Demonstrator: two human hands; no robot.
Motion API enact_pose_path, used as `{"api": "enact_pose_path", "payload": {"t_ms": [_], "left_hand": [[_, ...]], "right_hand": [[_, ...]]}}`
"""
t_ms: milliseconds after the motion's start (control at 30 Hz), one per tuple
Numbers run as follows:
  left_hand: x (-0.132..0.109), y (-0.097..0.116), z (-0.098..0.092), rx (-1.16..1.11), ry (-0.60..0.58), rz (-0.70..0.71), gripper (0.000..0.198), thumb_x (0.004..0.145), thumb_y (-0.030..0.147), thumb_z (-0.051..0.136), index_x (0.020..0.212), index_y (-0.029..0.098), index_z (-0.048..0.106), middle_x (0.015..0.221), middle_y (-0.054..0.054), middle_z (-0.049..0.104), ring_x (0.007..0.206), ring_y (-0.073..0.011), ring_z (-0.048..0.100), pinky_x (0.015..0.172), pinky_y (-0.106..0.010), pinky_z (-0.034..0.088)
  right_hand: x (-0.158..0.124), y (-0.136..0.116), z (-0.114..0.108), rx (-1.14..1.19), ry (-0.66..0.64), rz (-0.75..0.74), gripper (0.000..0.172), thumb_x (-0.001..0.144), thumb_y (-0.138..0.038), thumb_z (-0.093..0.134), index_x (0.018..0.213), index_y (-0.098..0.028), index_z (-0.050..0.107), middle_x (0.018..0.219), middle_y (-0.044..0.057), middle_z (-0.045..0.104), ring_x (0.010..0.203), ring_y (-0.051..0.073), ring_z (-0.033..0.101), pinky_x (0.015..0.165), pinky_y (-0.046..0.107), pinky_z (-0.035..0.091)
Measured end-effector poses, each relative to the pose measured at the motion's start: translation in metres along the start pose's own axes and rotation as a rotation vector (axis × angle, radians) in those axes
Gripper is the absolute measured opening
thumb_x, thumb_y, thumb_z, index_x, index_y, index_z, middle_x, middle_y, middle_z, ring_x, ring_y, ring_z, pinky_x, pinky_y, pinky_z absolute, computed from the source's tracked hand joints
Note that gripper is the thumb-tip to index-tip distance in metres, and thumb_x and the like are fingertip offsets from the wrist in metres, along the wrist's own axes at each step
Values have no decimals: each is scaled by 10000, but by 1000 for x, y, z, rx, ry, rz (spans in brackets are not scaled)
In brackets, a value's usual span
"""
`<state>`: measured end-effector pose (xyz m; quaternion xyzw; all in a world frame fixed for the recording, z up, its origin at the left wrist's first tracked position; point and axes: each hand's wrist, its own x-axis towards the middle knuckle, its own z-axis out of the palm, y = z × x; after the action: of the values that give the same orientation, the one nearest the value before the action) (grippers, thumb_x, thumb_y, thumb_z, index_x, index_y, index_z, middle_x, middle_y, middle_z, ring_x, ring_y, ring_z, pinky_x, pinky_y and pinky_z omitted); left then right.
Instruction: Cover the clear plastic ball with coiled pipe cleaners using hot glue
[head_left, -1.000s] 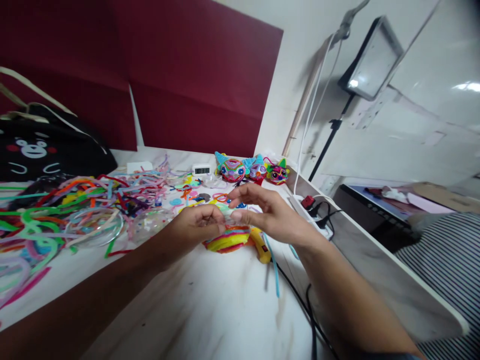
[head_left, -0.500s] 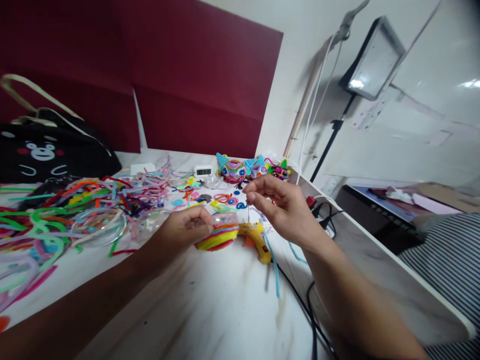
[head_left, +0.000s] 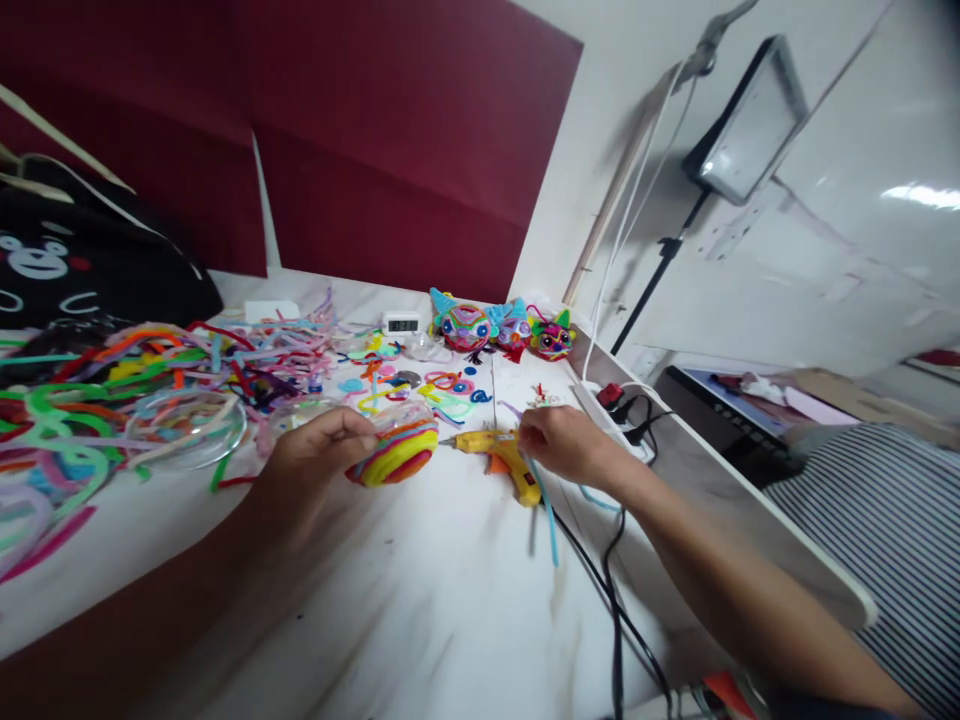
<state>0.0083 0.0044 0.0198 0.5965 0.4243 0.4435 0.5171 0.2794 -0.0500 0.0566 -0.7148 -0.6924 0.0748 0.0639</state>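
Observation:
My left hand (head_left: 324,447) pinches the edge of a rounded piece (head_left: 397,450) banded in yellow, orange and pink, with a clear plastic upper part. A yellow glue gun (head_left: 501,452) lies on the table, its nozzle pointing at that piece. My right hand (head_left: 559,440) is at the back end of the glue gun, by a light blue pipe cleaner (head_left: 550,515). Its fingers are curled together and pressed downward; what they hold, if anything, is hidden.
Pipe cleaners (head_left: 150,370) and a clear bowl (head_left: 187,428) cover the left side. Decorated animal heads (head_left: 465,325) and a small clock (head_left: 402,323) stand at the back. A power strip (head_left: 611,410) and black cables (head_left: 611,590) lie right. A person in a striped garment (head_left: 862,540) is beyond.
My right hand has moved down to the back of the glue gun. My left hand has drawn the banded piece leftward, away from the nozzle. The view has shifted slightly.

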Motion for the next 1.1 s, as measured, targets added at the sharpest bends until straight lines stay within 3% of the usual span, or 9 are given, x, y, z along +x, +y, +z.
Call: {"api": "enact_pose_path", "payload": {"t_ms": [100, 267, 400, 533, 733, 900, 1100], "left_hand": [[2, -4, -1, -20, 16, 17, 126, 716, 281, 669, 662, 191, 599, 636, 33, 563, 629, -129, 482, 546, -254, 380], [1, -8, -3, -64, 33, 19, 121, 762, 301, 650, 717, 200, 604, 672, 18, 573, 667, -143, 507, 566, -256, 398], [0, -7, -3, -97, 32, -9, 109, 737, 278, 699, 714, 203, 624, 667, 36, 571, 655, -135, 490, 567, -254, 390], [1, -11, -4, -137, 31, -2, 97, 747, 271, 710, 743, 188, 659, 673, 36, 601, 678, -139, 533, 634, -270, 421], [4, -13, -5, -160, 70, 64, 122, 747, 282, 724, 752, 175, 667, 715, 37, 625, 704, -129, 538, 651, -247, 409], [5, -8, -9, -220, 124, 82, 163, 735, 317, 742, 790, 178, 675, 761, 24, 637, 724, -133, 550, 656, -239, 413], [3, -12, -10, -78, 67, 129, 170, 809, 347, 675, 824, 178, 679, 777, 9, 616, 740, -152, 544, 666, -265, 409]], "right_hand": [[-7, 5, 19, -17, -81, 79, 101, 847, -230, 665, 887, -156, 722, 868, 120, 757, 779, 234, 681, 644, 286, 387], [-10, 4, 44, 44, -80, 159, 370, 807, -343, 704, 1095, -112, 675, 917, 142, 755, 786, 248, 683, 645, 297, 403], [-6, 3, 52, 190, -54, 183, 372, 742, -333, 737, 1054, -139, 677, 899, 106, 746, 761, 216, 656, 645, 287, 416], [-3, 4, 56, 404, -53, 209, 303, 734, -382, 708, 941, -162, 679, 748, 41, 702, 641, 167, 595, 560, 261, 397], [-7, 4, 53, 723, -32, 192, 366, 661, -441, 654, 873, -143, 666, 700, 11, 624, 565, 122, 507, 521, 255, 397], [-18, 6, 39, 864, 89, 195, 430, 618, -489, 696, 873, -144, 663, 636, -18, 569, 511, 95, 450, 472, 236, 362], [-32, 5, 29, 1101, 263, 217, 513, 589, -476, 858, 945, -149, 688, 691, 17, 648, 532, 142, 610, 472, 239, 474]]}}
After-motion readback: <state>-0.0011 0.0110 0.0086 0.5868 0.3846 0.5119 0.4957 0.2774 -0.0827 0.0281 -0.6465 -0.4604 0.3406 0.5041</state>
